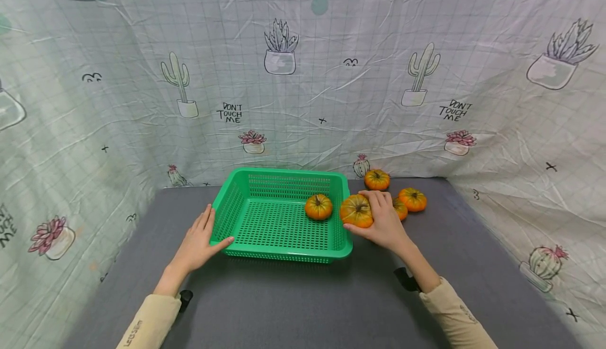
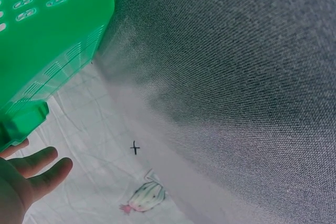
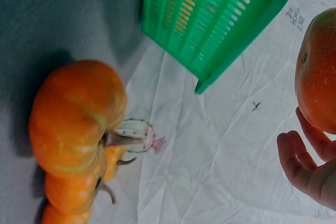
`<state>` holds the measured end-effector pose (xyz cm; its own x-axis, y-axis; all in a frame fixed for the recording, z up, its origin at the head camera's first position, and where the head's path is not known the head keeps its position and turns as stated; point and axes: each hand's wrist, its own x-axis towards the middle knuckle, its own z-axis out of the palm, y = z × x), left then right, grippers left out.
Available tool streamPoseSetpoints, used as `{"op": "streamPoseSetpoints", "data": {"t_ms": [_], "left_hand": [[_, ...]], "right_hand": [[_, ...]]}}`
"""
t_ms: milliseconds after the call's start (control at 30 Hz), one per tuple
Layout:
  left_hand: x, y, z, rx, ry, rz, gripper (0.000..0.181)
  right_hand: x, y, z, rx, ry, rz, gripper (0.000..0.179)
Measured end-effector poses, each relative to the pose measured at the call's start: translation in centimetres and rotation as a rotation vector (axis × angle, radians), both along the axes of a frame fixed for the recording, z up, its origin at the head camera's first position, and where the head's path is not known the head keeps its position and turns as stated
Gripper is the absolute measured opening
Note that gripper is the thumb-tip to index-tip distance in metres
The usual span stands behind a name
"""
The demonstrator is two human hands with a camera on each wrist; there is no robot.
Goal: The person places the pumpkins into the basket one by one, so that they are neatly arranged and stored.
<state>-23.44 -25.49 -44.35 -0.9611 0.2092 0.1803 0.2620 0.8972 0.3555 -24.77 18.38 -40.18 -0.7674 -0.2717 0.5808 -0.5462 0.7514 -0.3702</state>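
Note:
A green plastic basket point(image 1: 284, 252) with slotted walls stands on the grey table. One small orange pumpkin point(image 1: 319, 207) lies inside it, toward the right. My right hand point(image 1: 384, 220) grips another pumpkin point(image 1: 357, 211) beside the basket's right rim; in the right wrist view this pumpkin point(image 3: 320, 72) is up off the table, its underside showing. At the basket's left rim, my left hand point(image 1: 198, 241) rests with fingers straight and thumb spread along the front corner. The left wrist view shows the fingers point(image 2: 52, 174) extended near the green rim.
Right of the basket sit more pumpkins: one at the back point(image 1: 377, 179), one farther right point(image 1: 412, 199), and one partly hidden behind my right hand point(image 1: 400, 208). A cactus-print cloth point(image 1: 322, 91) hangs behind and along both sides of the grey table point(image 1: 284, 307).

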Motion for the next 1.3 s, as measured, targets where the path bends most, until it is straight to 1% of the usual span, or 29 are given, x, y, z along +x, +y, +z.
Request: {"op": "streamPoseSetpoints", "data": {"t_ms": [133,333,500,667,833,1000,1300], "left_hand": [[-0.1,-0.1,0.0,0.004,-0.003,0.001,0.096],[0.0,-0.1,0.1,0.001,-0.007,0.003,0.096],[0.1,-0.1,0.0,0.009,-0.013,0.004,0.096],[0.0,-0.1,-0.1,0.022,-0.011,0.004,0.096],[0.0,0.0,-0.1,0.016,-0.01,0.004,0.096],[0.0,0.0,-0.1,0.012,-0.01,0.004,0.095],[-0.1,0.1,0.1,0.015,-0.017,0.003,0.095]], "right_hand": [[0.0,-0.8,0.0,0.002,0.0,0.032,0.073],[-0.1,-2.0,0.0,0.018,-0.034,0.053,0.074],[-0.2,-3.0,-0.2,0.068,-0.038,0.074,0.074],[-0.5,-3.9,-0.5,0.114,-0.036,0.086,0.074],[-0.9,-4.3,-0.9,0.162,-0.04,0.104,0.075],[-1.4,-4.5,-1.0,0.203,-0.058,0.099,0.076],[-2.1,-4.8,-1.2,0.28,-0.125,0.076,0.079]]}}
